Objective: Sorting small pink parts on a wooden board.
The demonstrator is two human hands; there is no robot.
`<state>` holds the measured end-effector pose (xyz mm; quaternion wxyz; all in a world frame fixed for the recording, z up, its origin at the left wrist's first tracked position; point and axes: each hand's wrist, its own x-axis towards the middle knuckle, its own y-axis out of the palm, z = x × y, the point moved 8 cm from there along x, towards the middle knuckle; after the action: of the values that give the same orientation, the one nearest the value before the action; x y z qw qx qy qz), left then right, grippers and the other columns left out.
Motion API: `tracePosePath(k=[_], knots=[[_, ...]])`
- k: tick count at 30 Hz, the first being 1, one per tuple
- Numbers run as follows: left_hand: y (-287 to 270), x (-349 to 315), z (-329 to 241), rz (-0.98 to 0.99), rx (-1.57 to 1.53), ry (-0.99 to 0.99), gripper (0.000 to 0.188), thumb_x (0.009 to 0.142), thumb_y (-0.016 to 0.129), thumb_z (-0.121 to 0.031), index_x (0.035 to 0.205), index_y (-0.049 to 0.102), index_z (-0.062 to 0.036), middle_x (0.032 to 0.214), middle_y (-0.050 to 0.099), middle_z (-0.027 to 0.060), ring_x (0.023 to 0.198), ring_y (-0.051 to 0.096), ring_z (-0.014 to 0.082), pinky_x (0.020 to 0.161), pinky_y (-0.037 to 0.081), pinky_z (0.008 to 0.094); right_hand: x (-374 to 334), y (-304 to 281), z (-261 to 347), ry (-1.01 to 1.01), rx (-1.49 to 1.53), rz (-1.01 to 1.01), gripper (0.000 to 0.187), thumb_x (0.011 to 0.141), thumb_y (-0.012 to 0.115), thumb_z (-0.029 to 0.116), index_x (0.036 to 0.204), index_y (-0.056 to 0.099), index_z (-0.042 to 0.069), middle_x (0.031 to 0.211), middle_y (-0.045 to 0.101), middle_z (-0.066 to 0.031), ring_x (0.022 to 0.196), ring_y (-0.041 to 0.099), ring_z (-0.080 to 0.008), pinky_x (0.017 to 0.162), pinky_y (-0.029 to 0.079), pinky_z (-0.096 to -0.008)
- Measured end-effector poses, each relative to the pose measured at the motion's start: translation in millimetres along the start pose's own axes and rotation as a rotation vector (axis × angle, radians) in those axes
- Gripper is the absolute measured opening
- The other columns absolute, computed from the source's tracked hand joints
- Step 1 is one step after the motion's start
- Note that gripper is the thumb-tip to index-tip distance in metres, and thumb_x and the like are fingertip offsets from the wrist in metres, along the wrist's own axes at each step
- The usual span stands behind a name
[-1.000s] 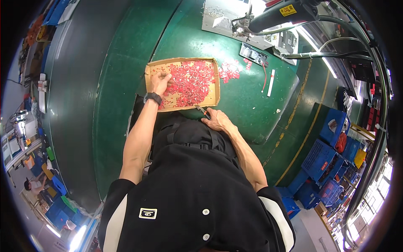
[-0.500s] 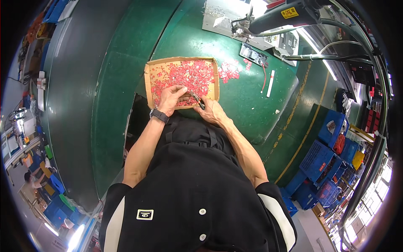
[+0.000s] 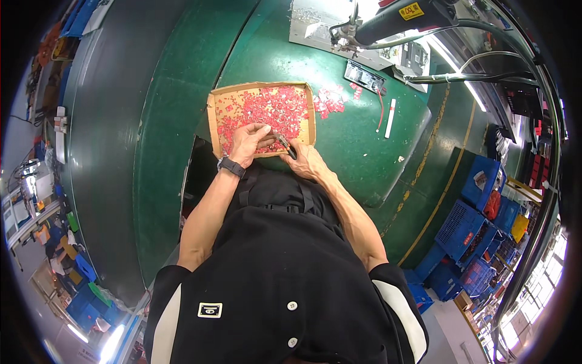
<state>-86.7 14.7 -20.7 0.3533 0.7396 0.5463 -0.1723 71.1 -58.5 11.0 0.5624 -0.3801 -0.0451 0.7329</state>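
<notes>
A shallow cardboard box [image 3: 213, 128] holds a scatter of small red and whitish pieces [image 3: 273, 108]. Over its near edge, my right hand [image 3: 308, 162] is closed around a small pair of pliers or cutters [image 3: 291, 150] with dark handles and some orange on them. The tool's jaws point left, close to the fingers of my left hand [image 3: 245, 145]. Those fingers are pinched together just above the red pieces; whatever they hold is too small to make out. A dark watch sits on my left wrist.
More red pieces [image 3: 329, 102] lie right of the box on the green table [image 3: 357, 167]. Beyond them are a black-and-silver device [image 3: 364, 77] with a red wire and a white strip [image 3: 390, 119]. A machine arm [image 3: 397, 24] overhangs the far right; blue crates [image 3: 459, 229] stand beyond the table.
Both hands stay nearly where they were, with the tool's angle only slightly different. The whole view has shifted a little.
</notes>
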Motion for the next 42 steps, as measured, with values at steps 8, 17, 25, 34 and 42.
tracePosePath(k=[8, 17, 25, 34, 42], knots=[[0.7, -4.0, -5.9, -0.072, 0.16, 0.09, 0.019, 0.092, 0.071, -0.008, 0.103, 0.064, 0.0061, 0.097, 0.073, 0.0152, 0.085, 0.074, 0.0237, 0.08, 0.063, 0.0334, 2.4, 15.4, -1.3, 0.011, -0.131, -0.134, 0.035, 0.091, 0.065, 0.034, 0.103, 0.058, 0.002, 0.082, 0.068, -0.028, 0.082, 0.067, -0.0475, 0.074, 0.052, -0.0559], [-88.3, 4.8, -5.9, -0.39, 0.103, 0.195, 0.013, 0.093, 0.065, -0.001, 0.099, 0.059, 0.0079, 0.092, 0.072, 0.0198, 0.087, 0.074, 0.0236, 0.072, 0.062, 0.0305, -2.3, -3.2, -28.8, 0.202, -0.25, -0.064, 0.049, 0.088, 0.069, 0.043, 0.106, 0.062, -0.003, 0.101, 0.068, -0.0301, 0.1, 0.066, -0.0464, 0.085, 0.052, -0.0532], [-94.4, 22.1, -7.7, -0.377, 0.719, 0.295, 0.017, 0.093, 0.065, -0.007, 0.109, 0.061, -0.0013, 0.088, 0.07, 0.0131, 0.068, 0.07, 0.0211, 0.062, 0.055, 0.0333, -7.2, 16.2, -24.0, 0.195, -0.215, 0.1, 0.05, 0.089, 0.069, 0.042, 0.107, 0.063, -0.005, 0.102, 0.068, -0.0313, 0.101, 0.065, -0.0459, 0.088, 0.051, -0.0515], [-32.4, 29.9, -25.9, -0.116, 1.266, 0.666, 0.023, 0.079, 0.071, -0.001, 0.098, 0.056, -0.0006, 0.093, 0.059, 0.0192, 0.09, 0.061, 0.0406, 0.078, 0.049, 0.0466, -9.9, 12.7, -19.5, 0.182, -0.194, 0.118, 0.052, 0.088, 0.068, 0.042, 0.112, 0.061, -0.004, 0.109, 0.066, -0.0318, 0.105, 0.064, -0.0466, 0.091, 0.051, -0.0515], [-26.9, 6.1, -31.2, -0.086, 1.312, 0.763, 0.022, 0.086, 0.068, -0.004, 0.101, 0.052, -0.0004, 0.091, 0.06, 0.0185, 0.082, 0.065, 0.0367, 0.07, 0.051, 0.044, -11.1, 16.1, -14.1, 0.12, -0.109, 0.072, 0.049, 0.089, 0.068, 0.039, 0.113, 0.06, -0.003, 0.106, 0.067, -0.0305, 0.104, 0.064, -0.0457, 0.09, 0.05, -0.0518]])
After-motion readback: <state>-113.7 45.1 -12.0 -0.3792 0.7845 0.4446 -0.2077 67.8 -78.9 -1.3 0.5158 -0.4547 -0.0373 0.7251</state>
